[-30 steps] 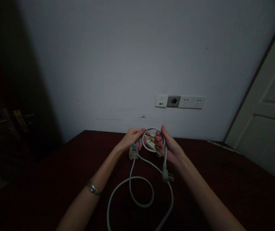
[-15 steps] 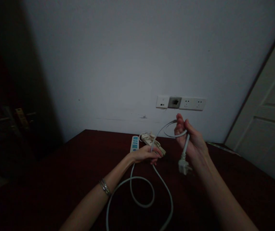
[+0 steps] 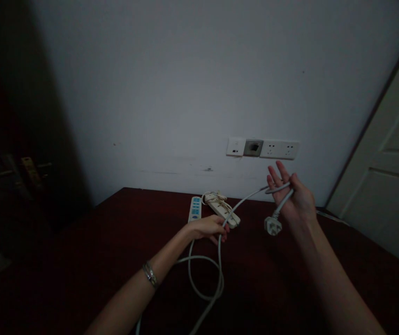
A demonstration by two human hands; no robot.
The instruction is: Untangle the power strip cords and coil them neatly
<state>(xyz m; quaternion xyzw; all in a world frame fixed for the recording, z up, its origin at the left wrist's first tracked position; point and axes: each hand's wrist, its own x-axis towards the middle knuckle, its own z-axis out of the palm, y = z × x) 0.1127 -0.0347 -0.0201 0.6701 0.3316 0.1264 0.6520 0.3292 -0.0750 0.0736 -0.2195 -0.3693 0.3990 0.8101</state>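
With the right hand (image 3: 295,200) loosely holding a cord (image 3: 244,199) loop, fingers spread, plug (image 3: 272,226) dangling, and the left hand (image 3: 208,227) pinching the cord above the worktop (image 3: 80,260), even coils probably need steady left-grip tension.

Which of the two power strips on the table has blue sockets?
The left strip, lying flat beside the cream strip, which instead carries a bundled cord on top.

Left hand (image 3: 208,228) low, right hand (image 3: 295,201) high
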